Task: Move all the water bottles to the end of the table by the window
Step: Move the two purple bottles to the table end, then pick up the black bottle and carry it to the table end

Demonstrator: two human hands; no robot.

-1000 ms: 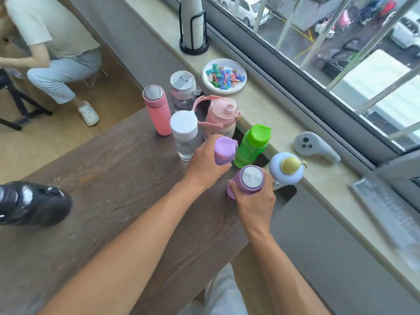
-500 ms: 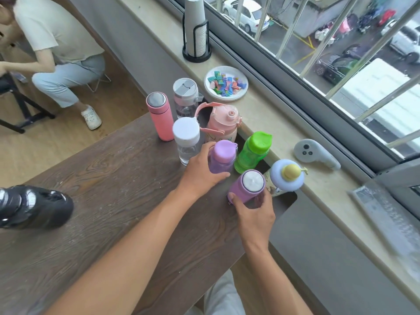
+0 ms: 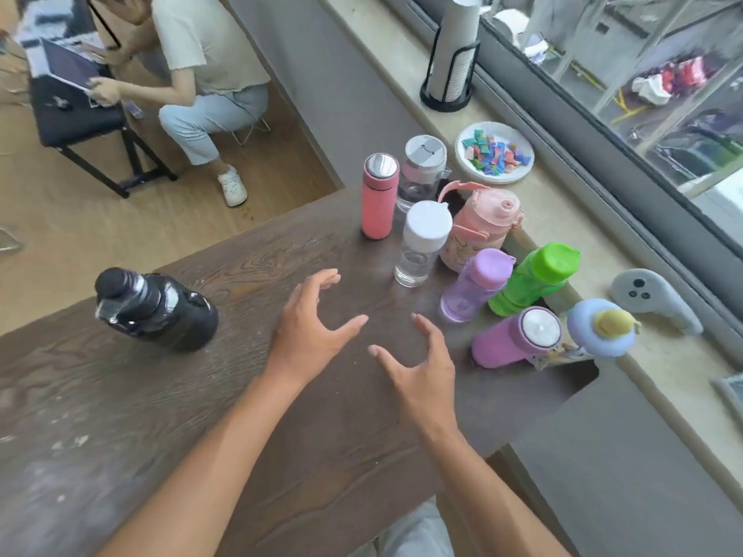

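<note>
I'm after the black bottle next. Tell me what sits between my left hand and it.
Nothing visible. Only bare table lies between the open left hand and the black bottle.

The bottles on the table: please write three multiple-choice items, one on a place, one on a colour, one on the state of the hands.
1. Where does the black bottle stand?
A. among the others by the window
B. alone, left of the hands
C. on the sill

2. What colour is the lid of the green bottle?
A. green
B. white
C. pink

3. The left hand and right hand are:
A. both holding bottles
B. one holding
C. both open, empty

Key: B, it stands apart; A, the lid is green too; C, both touch nothing.
</note>
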